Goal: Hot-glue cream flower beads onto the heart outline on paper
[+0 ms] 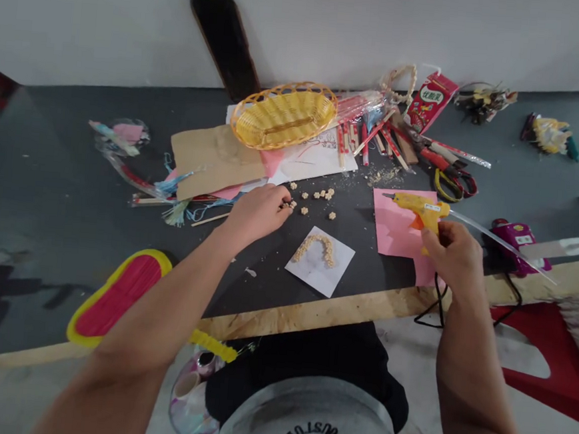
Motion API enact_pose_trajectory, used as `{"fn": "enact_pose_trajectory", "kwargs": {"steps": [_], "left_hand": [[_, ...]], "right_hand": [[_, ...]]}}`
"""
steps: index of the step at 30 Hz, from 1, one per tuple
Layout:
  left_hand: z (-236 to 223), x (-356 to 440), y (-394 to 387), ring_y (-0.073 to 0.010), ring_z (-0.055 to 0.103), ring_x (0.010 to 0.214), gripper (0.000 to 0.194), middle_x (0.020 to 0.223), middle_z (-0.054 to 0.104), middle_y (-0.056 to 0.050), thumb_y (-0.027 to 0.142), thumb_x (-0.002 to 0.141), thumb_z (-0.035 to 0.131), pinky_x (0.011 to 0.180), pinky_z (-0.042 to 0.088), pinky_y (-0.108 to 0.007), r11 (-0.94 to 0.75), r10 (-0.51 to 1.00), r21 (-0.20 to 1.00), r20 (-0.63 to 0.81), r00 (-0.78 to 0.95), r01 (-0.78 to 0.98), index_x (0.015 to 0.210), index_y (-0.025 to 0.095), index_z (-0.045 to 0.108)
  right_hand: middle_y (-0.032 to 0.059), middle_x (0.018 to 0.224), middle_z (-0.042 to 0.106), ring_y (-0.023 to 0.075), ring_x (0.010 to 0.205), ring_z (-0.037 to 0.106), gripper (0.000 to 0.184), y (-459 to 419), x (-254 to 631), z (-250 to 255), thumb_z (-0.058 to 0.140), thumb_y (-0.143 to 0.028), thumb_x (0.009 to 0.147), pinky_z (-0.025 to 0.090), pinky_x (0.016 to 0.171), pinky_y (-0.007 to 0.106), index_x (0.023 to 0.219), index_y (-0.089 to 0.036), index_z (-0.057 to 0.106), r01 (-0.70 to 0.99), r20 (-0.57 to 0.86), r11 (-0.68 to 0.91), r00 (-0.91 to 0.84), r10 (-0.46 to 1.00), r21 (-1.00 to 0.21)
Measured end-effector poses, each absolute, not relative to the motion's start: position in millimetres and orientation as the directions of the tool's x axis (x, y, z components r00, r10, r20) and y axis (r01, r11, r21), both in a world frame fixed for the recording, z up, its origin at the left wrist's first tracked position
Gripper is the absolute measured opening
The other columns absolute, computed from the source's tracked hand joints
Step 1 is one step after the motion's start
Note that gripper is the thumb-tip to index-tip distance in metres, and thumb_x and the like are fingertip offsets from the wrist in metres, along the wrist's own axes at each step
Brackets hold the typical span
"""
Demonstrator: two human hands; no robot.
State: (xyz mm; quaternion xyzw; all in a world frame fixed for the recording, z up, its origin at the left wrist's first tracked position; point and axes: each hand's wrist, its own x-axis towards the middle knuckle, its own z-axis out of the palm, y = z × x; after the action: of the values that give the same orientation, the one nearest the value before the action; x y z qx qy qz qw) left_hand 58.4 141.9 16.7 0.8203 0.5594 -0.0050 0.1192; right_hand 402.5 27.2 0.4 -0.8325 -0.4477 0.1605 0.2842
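My right hand (459, 257) is wrapped round the handle of a yellow hot glue gun (418, 204), its nozzle pointing left over a pink paper sheet (393, 235). A clear glue stick (502, 244) juts from its back. My left hand (262, 211) has its fingertips together at a small beige flower-shaped piece (293, 204). Several more such pieces (323, 194) lie loose just beyond. Between my hands, a white paper square (332, 280) bears an arch (314, 246) of the same small pieces.
Behind are a yellow woven basket (282, 116), brown paper (214, 161), red-and-wood sticks (376, 140), scissors (453, 180) and a red drink carton (431, 101). A phone (225, 45) leans on the wall. A pink-and-yellow object (118, 294) lies left. The wooden table edge (312, 309) runs in front.
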Motion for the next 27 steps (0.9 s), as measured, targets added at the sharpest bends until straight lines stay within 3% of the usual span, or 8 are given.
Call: {"fn": "enact_pose_trajectory", "kwargs": {"steps": [3,5,9,15,17,19,22,27], "left_hand": [[19.5,66.1,144.9,-0.0247,0.065,0.101,0.029,0.107,0.070,-0.010,0.028,0.094,0.054,0.087,0.048,-0.035,-0.362,0.916,0.199,-0.104,0.387,0.910,0.118,0.017,0.063],[19.6,74.5,149.1,-0.0254,0.064,0.104,0.028,0.110,0.070,-0.011,0.028,0.095,0.051,0.090,0.047,-0.036,-0.378,0.913,0.194,-0.085,0.399,0.905,0.116,0.017,0.065],[14.7,89.7,160.2,-0.0287,0.064,0.103,0.022,0.107,0.070,-0.013,0.025,0.092,0.054,0.086,0.048,-0.037,-0.401,0.903,0.179,-0.086,0.421,0.898,0.103,0.017,0.071],[19.1,90.5,159.8,-0.0285,0.064,0.104,0.020,0.106,0.072,-0.012,0.023,0.092,0.054,0.088,0.047,-0.038,-0.417,0.896,0.216,-0.068,0.439,0.883,0.101,0.016,0.071],[26.5,84.3,148.6,-0.0248,0.067,0.097,0.020,0.102,0.074,-0.009,0.025,0.092,0.055,0.085,0.048,-0.034,-0.383,0.910,0.317,-0.031,0.413,0.868,0.104,0.018,0.070],[33.5,75.6,131.3,-0.0202,0.068,0.086,0.020,0.097,0.075,-0.004,0.031,0.090,0.058,0.079,0.050,-0.030,-0.322,0.927,0.493,-0.009,0.375,0.808,0.102,0.021,0.071],[37.2,60.6,98.3,-0.0170,0.068,0.086,0.021,0.100,0.076,-0.001,0.034,0.088,0.060,0.080,0.052,-0.026,-0.237,0.951,0.653,0.003,0.310,0.719,0.102,0.024,0.072],[25.9,44.4,49.2,-0.0175,0.069,0.084,0.029,0.098,0.076,-0.003,0.043,0.085,0.064,0.078,0.055,-0.027,0.013,0.969,0.831,-0.147,0.197,0.557,0.105,0.023,0.073]], "right_hand": [[0.0035,0.085,0.069,0.0154,0.065,0.059,0.035,23.4,393.1,-3.4,0.068,-0.044,0.076,0.046,0.059,0.029,0.102,-0.021,0.065,0.381,-0.076,-0.289,0.486,0.871,-0.878],[0.0006,0.085,0.066,0.0118,0.061,0.056,0.029,21.0,383.6,-5.6,0.066,-0.039,0.079,0.046,0.056,0.026,0.102,-0.022,0.063,0.189,-0.125,-0.216,0.406,0.905,-0.958],[-0.0020,0.087,0.064,0.0097,0.061,0.057,0.029,16.6,362.6,-5.3,0.069,-0.029,0.078,0.047,0.056,0.024,0.103,-0.024,0.055,0.018,-0.148,-0.163,0.328,0.933,-0.986],[0.0024,0.099,0.069,0.0095,0.061,0.057,0.024,9.2,340.4,0.0,0.065,-0.026,0.084,0.047,0.055,0.026,0.103,-0.022,0.052,-0.020,-0.136,-0.135,0.196,0.971,-0.991],[0.0042,0.107,0.069,0.0088,0.061,0.056,0.023,3.8,336.3,0.1,0.065,-0.030,0.088,0.048,0.055,0.026,0.106,-0.023,0.052,-0.025,-0.105,-0.102,0.182,0.978,-0.994],[0.0053,0.112,0.069,0.0080,0.062,0.056,0.022,-2.9,333.1,-0.5,0.062,-0.036,0.093,0.047,0.057,0.026,0.109,-0.023,0.053,-0.029,-0.075,-0.072,0.151,0.986,-0.997],[0.0057,0.115,0.068,0.0077,0.063,0.056,0.020,-12.2,328.3,-2.0,0.056,-0.041,0.098,0.047,0.058,0.027,0.109,-0.024,0.055,-0.036,-0.055,-0.052,0.083,0.995,-0.998],[0.0074,0.109,0.067,0.0095,0.063,0.056,0.024,-20.7,319.1,-4.2,0.055,-0.045,0.098,0.046,0.057,0.029,0.108,-0.022,0.056,-0.031,-0.050,-0.050,0.013,0.999,-0.998]]}}
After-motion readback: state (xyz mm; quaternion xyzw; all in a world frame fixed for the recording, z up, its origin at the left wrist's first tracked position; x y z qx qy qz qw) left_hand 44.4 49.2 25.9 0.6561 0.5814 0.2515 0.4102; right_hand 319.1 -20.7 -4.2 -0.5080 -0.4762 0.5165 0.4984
